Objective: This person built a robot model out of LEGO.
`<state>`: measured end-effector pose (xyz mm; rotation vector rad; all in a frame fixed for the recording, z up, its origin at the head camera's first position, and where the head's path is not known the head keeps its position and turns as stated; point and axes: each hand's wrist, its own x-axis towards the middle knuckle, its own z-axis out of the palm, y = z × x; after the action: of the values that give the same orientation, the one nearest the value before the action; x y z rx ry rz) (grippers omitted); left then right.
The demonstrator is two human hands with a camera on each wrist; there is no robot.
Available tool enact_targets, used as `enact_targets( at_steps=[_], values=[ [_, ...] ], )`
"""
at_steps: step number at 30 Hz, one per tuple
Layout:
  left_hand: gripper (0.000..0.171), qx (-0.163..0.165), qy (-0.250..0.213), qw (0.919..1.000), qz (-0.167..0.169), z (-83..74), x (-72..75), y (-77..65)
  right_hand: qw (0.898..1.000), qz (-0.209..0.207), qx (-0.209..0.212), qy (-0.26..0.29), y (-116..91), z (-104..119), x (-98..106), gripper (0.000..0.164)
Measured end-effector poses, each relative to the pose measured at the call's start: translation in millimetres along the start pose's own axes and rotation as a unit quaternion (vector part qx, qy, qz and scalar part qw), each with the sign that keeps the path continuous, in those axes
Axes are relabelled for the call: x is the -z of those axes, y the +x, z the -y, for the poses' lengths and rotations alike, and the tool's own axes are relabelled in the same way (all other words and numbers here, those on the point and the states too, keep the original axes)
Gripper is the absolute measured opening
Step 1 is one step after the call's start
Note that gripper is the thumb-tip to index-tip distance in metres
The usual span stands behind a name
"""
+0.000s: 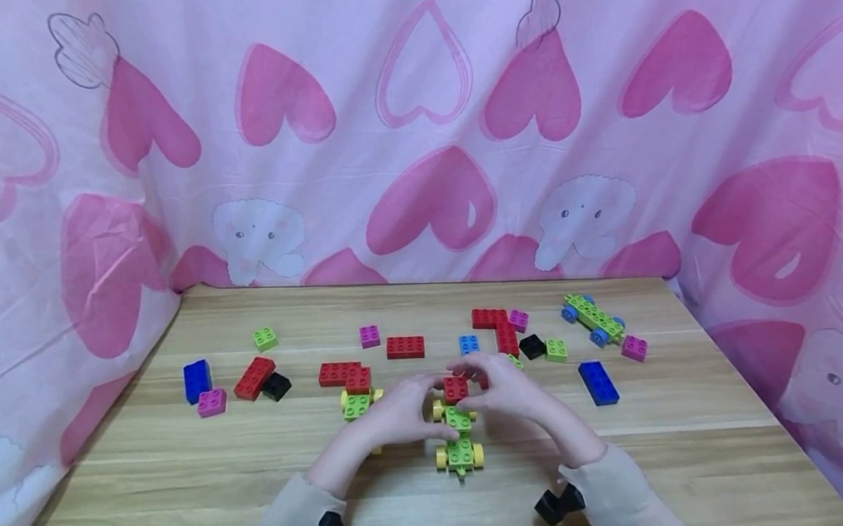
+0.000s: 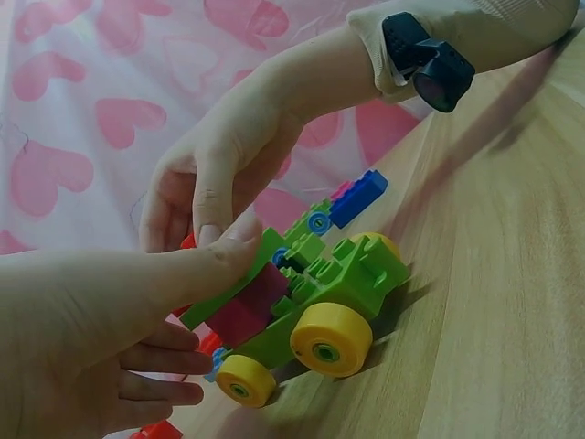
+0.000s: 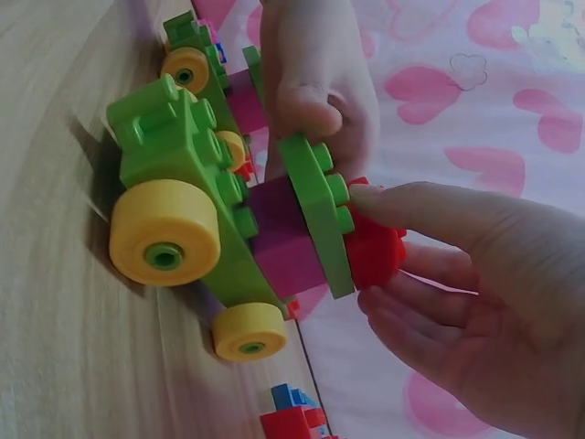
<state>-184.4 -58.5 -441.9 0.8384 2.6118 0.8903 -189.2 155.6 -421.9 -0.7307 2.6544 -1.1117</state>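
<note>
Turns, most likely, on one join: red brick [image 1: 456,389] against the far end of the green plate [image 3: 320,215], toward the back edge of the tabletop [image 1: 261,494]. Appears to touch there in the right wrist view; hard to tell pressed home from merely resting. Stands, beneath that plate, on a purple brick [image 3: 279,233], borne in turn by a yellow-wheeled car [image 1: 460,452].

Runs lengthwise from the tabletop's near side straight toward the back edge, flanked by the left hand [image 1: 404,411] toward the left edge and the right hand [image 1: 503,385] toward the right edge. Seems nearer the right hand, judging by contact with the red brick.

Pinches the red brick in the right hand's fingers, between thumb and other fingertips. Brings the left hand's thumb close alongside the plate, with lower fingers loosely extended; impossible to tell a grip from a light touch there.

Lies, therefore, within the right fingers and beyond the left thumb, toward the back edge. Leaves a second car [image 1: 357,406] just beside the left hand, partly hidden, toward the left edge.
</note>
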Motion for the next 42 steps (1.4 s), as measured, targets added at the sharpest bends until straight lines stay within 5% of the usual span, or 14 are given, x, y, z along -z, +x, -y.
enact_targets(
  at_steps=[9,20,34,42],
  values=[
    [0.094,0.002,-0.037,0.9993,-0.003,-3.2,0.8,0.1,1.000,0.009,-0.006,-0.010,-1,0,3,0.049],
    [0.086,-0.016,-0.015,0.9996,-0.017,-10.8,-0.9,2.0,0.999,0.011,0.031,-0.002,-2,-7,8,0.037],
    [0.082,-0.037,-0.009,0.9990,-0.025,-41.4,-17.8,22.5,0.998,0.029,0.046,-0.002,-25,-24,45,0.033],
    [0.077,-0.053,-0.009,0.9982,-0.025,-54.0,-35.0,39.4,0.999,0.046,0.013,-0.024,-36,-41,62,0.034]
  ],
)
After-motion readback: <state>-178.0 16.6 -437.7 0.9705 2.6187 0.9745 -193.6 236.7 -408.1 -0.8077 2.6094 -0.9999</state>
